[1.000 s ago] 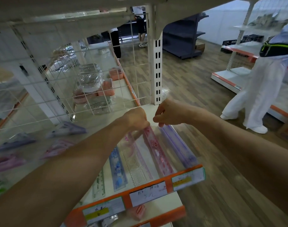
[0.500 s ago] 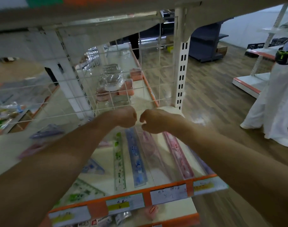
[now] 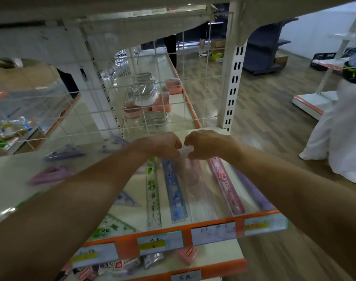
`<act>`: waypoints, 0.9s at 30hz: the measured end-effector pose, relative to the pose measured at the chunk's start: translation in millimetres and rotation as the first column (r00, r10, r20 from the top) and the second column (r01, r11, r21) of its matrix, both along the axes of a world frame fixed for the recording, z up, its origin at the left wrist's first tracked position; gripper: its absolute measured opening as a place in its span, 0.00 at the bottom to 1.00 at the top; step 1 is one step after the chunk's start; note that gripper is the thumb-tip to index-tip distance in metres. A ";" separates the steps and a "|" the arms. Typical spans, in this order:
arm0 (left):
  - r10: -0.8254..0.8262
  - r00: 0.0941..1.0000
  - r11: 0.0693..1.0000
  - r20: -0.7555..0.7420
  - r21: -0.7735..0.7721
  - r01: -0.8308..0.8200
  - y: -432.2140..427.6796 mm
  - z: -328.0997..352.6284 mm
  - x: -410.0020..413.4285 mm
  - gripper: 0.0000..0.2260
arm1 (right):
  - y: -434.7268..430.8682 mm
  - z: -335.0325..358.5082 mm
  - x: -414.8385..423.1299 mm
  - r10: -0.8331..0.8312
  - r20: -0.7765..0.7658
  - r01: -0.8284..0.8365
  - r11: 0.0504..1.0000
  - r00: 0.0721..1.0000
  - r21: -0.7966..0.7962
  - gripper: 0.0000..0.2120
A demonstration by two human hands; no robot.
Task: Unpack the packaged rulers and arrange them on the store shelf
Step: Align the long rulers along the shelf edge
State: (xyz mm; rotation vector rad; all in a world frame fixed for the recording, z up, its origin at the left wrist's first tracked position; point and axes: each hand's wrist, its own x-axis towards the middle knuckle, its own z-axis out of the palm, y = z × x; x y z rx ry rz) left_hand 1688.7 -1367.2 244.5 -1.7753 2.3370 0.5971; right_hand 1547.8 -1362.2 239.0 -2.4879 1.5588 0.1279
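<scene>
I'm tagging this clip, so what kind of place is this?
Most likely a shop's stationery aisle: white metal shelf edged with orange price-label strip, patterned plastic rulers in a row, more display racks beyond.

Inside a retail shop: white display shelf (image 3: 127,248) trimmed in orange, handwritten price labels (image 3: 213,233) slotted along its front edge, rulers (image 3: 176,193) laid side by side behind them, wire-grid divider (image 3: 140,110) and slotted upright (image 3: 233,78) at the back, another dark shelving unit (image 3: 262,53) across the wood-plank floor (image 3: 264,110).
</scene>
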 end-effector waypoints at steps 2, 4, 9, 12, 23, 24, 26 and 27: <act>0.000 1.000 1.000 0.001 0.001 0.000 2.5 1.3 -2.8 0.20 | 2.9 2.6 -2.8 0.001 0.000 -0.001 1.000 1.000 -0.005 0.19; -0.007 1.000 1.000 0.003 0.011 0.007 4.6 1.5 -5.2 0.20 | 4.6 0.1 -2.0 0.009 -0.044 -0.008 1.000 0.999 0.018 0.19; -0.048 0.996 0.999 0.079 0.012 0.047 10.8 4.1 -11.5 0.27 | 3.9 -7.3 -0.4 0.046 -0.116 -0.043 0.999 0.992 0.027 0.15; -0.118 0.981 0.992 0.153 0.067 0.109 19.3 5.6 -15.5 0.41 | 9.4 5.5 -8.7 0.069 -0.141 -0.065 0.997 0.988 0.031 0.18; -0.230 0.950 0.961 0.212 0.201 0.188 33.1 -4.3 -30.8 0.39 | 38.4 15.8 -50.5 0.222 -0.148 -0.225 0.974 0.964 -0.001 0.14; -0.231 0.949 0.962 0.215 0.196 0.190 33.3 -4.0 -31.8 0.36 | 39.4 11.9 -48.7 0.238 -0.187 -0.241 0.970 0.953 0.007 0.13; -0.246 0.944 0.962 0.221 0.173 0.210 33.4 -3.6 -34.3 0.33 | 39.9 6.3 -46.0 0.257 -0.241 -0.261 0.965 0.936 0.015 0.13; -0.252 0.942 0.962 0.224 0.167 0.217 33.0 -4.0 -35.5 0.33 | 39.8 4.5 -45.8 0.250 -0.237 -0.253 0.967 0.939 0.020 0.13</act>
